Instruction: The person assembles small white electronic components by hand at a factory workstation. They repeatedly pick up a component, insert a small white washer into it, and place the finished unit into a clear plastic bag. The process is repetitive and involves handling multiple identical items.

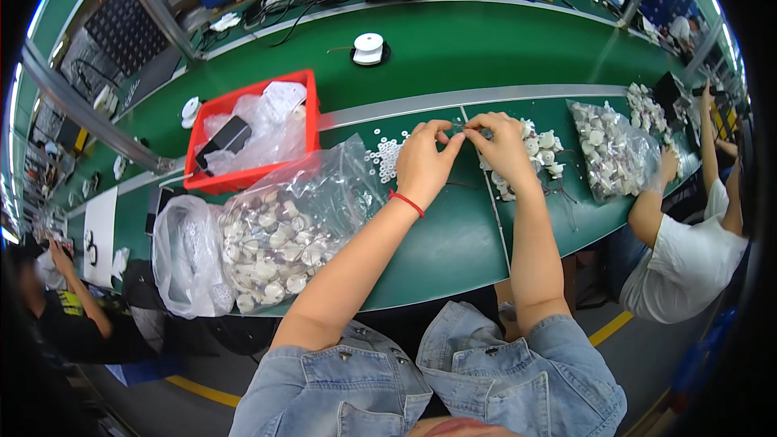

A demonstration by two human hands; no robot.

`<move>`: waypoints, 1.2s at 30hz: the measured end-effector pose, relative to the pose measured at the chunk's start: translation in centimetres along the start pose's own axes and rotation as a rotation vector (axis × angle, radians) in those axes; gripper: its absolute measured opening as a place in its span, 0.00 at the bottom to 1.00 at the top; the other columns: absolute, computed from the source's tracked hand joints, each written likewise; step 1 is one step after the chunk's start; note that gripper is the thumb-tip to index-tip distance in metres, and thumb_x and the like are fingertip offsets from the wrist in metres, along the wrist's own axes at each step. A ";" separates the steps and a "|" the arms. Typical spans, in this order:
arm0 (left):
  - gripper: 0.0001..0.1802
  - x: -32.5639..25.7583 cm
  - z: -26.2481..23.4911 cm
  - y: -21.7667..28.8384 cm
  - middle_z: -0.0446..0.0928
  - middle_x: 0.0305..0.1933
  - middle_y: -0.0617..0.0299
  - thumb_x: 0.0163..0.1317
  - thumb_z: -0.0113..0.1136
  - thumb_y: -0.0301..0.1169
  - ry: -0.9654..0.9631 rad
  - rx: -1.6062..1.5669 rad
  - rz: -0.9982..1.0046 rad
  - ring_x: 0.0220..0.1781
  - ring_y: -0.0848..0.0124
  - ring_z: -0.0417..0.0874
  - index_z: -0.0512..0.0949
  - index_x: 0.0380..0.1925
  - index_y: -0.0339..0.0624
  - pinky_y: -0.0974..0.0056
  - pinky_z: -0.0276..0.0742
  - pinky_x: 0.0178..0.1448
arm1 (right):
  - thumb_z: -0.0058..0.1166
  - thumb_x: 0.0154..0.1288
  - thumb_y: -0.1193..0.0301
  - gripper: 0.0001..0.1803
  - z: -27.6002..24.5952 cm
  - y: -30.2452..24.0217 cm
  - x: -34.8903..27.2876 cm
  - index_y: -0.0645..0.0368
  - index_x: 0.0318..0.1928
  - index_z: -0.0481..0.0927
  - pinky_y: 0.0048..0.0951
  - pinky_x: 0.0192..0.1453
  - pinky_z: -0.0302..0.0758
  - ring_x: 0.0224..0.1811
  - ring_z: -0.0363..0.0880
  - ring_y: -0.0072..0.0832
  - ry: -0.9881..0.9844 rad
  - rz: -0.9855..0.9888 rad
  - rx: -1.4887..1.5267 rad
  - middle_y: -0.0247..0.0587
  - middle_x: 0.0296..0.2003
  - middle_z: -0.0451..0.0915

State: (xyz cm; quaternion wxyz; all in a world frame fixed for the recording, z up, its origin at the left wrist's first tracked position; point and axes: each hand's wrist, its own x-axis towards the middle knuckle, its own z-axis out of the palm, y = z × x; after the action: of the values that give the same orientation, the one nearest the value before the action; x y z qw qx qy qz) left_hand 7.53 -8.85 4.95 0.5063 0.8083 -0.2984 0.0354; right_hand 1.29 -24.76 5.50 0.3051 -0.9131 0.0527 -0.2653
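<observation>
My left hand [427, 159], with a red cord on its wrist, and my right hand [503, 146] meet at the fingertips above the green bench. Thumb and forefinger of each are pinched around a small part, too tiny to name. Just left of my left hand lies a spread of small white rings [387, 159]. Beside and partly behind my right hand is a pile of white round plastic parts [544, 148], some with thin dark wires. A clear plastic bag [279, 247] full of similar parts rests by my left forearm.
A red bin [252, 180] with plastic bags stands at left, next to a white bag [188, 263]. Another filled bag [609, 146] lies right, near a co-worker's arm [647, 214]. A white spool [368, 48] sits on the green belt [469, 44] beyond a metal rail.
</observation>
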 end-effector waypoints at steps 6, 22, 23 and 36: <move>0.09 1.1 0.6 0.3 0.79 0.28 0.60 0.57 0.66 0.34 0.030 -0.023 0.003 0.25 0.71 0.76 0.84 0.31 0.38 0.65 0.72 0.31 | 0.62 0.57 0.70 0.04 -0.4 0.6 -0.1 0.57 0.31 0.82 0.38 0.47 0.66 0.35 0.75 0.35 0.054 -0.040 -0.004 0.36 0.27 0.80; 0.10 1.0 -4.6 0.9 0.83 0.36 0.59 0.60 0.66 0.31 0.026 -0.164 -0.019 0.31 0.76 0.78 0.85 0.37 0.36 0.70 0.71 0.37 | 0.58 0.61 0.73 0.09 -0.4 -0.8 -0.3 0.59 0.42 0.83 0.42 0.57 0.64 0.42 0.79 0.39 0.158 -0.054 -0.136 0.43 0.34 0.83; 0.10 0.9 -5.0 1.5 0.83 0.36 0.59 0.60 0.66 0.32 0.035 -0.150 0.006 0.32 0.76 0.78 0.85 0.37 0.36 0.70 0.72 0.38 | 0.58 0.61 0.73 0.10 -0.6 -0.5 -0.3 0.59 0.43 0.83 0.42 0.56 0.64 0.42 0.80 0.39 0.169 -0.058 -0.117 0.43 0.35 0.84; 0.08 2.8 -8.7 2.4 0.81 0.32 0.55 0.57 0.66 0.33 0.190 0.323 0.169 0.32 0.62 0.83 0.85 0.31 0.41 0.61 0.77 0.36 | 0.54 0.68 0.73 0.11 1.6 -4.8 -1.0 0.66 0.48 0.78 0.23 0.33 0.74 0.27 0.78 0.21 0.087 0.077 0.605 0.37 0.29 0.81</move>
State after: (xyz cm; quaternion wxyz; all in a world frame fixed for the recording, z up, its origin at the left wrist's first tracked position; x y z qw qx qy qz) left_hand 10.73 -3.58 12.10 0.3913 0.8441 -0.3066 0.2010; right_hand 0.96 -19.78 6.81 0.5705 -0.7659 0.0189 -0.2960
